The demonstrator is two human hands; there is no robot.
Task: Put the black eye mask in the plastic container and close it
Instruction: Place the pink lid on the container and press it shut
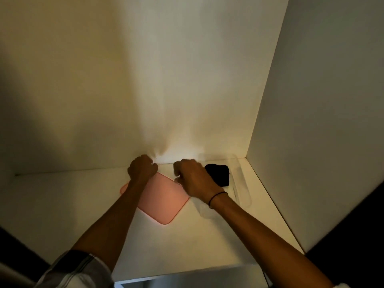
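Note:
The black eye mask (219, 173) lies inside a clear plastic container (242, 187) at the back right of a white shelf. A pink lid (161, 201) rests to the left of the container, one corner pointing toward me. My left hand (142, 169) is curled over the lid's far edge. My right hand (194, 180) is closed on the lid's right edge, partly in front of the container and the mask. The right hand is slightly blurred.
The white shelf board (62, 204) is boxed in by a back wall (145, 90) and a right side panel (322, 121). The container stands close to that right corner. The shelf's front edge (187, 275) runs along the bottom.

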